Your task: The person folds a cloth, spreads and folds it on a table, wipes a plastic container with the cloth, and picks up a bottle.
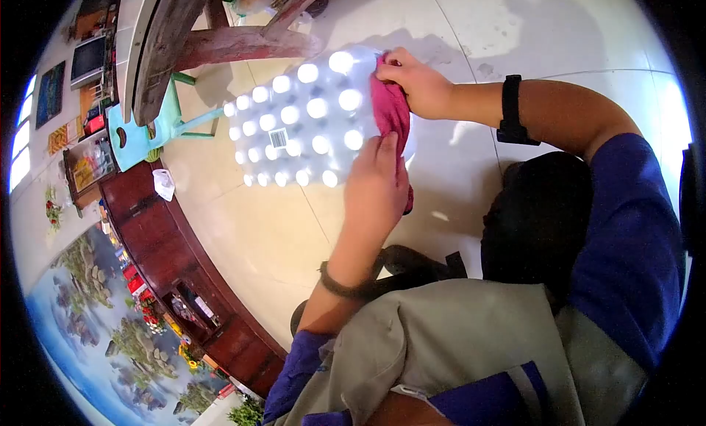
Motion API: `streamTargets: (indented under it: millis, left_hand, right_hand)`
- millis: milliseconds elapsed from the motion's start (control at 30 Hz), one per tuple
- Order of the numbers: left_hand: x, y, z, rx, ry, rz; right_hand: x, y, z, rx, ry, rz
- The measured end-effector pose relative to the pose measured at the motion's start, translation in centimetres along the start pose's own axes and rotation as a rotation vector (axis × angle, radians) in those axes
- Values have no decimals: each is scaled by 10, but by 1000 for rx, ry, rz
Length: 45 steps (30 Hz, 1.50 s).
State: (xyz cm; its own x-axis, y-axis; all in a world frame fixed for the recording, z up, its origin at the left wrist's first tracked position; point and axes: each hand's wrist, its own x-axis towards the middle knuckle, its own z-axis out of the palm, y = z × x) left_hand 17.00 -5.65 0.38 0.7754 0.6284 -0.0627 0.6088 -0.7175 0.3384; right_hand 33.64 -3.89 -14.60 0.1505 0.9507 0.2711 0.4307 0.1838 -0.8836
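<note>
My left hand [373, 177] and right hand [422, 84] both have fingers pinching the red cloth [391, 111]. The wrapped bottle pack [300, 126] is just past them, its near end at the cloth. I think I'm wiping it; next needs a firm pinch and soft rubs.

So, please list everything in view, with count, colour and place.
Plastic-wrapped pack with round tops: one, clear and white, centre
Crumpled fabric cloth: one, dark pink, at pack's end
Moulded plastic chair: one, turquoise, upper left
Rough wooden frame: one, brown, top left
Long wooden cabinet: one, dark red, left
Crumpled plastic bag: one, white, beside cabinet
Landscape picture: one, blue-green, lower left
Small items: uncountable, multicoloured, on cabinet
Tiled floor: one, cream, beneath
Wrist straps: two, dark, worn
Left hand and right hand: two, bare, cloth in grip
</note>
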Motion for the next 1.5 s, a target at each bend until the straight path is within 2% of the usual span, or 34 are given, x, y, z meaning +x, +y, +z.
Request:
streamTargets:
  millis: [33,100,200,300,367,400,500,533,633,767,833,933,1067,1100,1167,1200,1300,1433,1467,1500]
  left_hand:
    - [0,0,8,9,-7,-6]
    - [3,-1,15,-4,-60,-14]
    - [12,1,14,-52,-25,17]
    - [23,3,2,-79,81,38]
    - [31,7,-5,-74,155,24]
    - [33,7,-7,-47,156,20]
    - [38,6,-5,-68,127,45]
    - [38,4,-2,-25,72,50]
    - [37,0,12,77,-47,55]
    - [40,0,11,80,-30,67]
    - [38,0,6,37,-9,62]
    - [30,8,-9,-27,128,51]
    - [25,-1,-25,52,398,85]
    - [24,-4,-27,21,439,28]
    - [28,-17,-22,82,578,104]
    - [31,-16,-24,64,534,83]
    - [37,-11,-28,42,389,48]
    - [40,-9,-18,120,216,118]
    - [38,-7,-17,134,160,105]
    - [35,-4,-16,148,104,92]
  right_hand:
    - [-6,11,3,-1,-36,73]
    - [-13,37,4,166,-436,441]
    - [-35,43,13,207,-150,561]
    - [-9,16,-11,161,54,553]
    - [10,15,-17,214,178,370]
    - [16,17,-17,262,161,362]
    - [16,21,-1,4,-62,484]
    - [14,27,10,14,-120,532]
    - [0,40,30,241,-184,728]
    - [0,52,36,463,-81,885]
    - [4,53,31,501,-72,863]
    - [20,48,19,470,-188,648]
    - [31,-36,-26,159,-52,571]
    - [32,-49,-36,165,-98,506]
    - [34,-67,-54,179,-185,376]
    - [38,-70,-62,177,-217,326]
    - [45,-62,-59,260,52,293]
    - [58,-37,-37,431,-9,212]
    - [47,-38,-30,256,53,184]
    - [39,-42,-24,247,69,179]
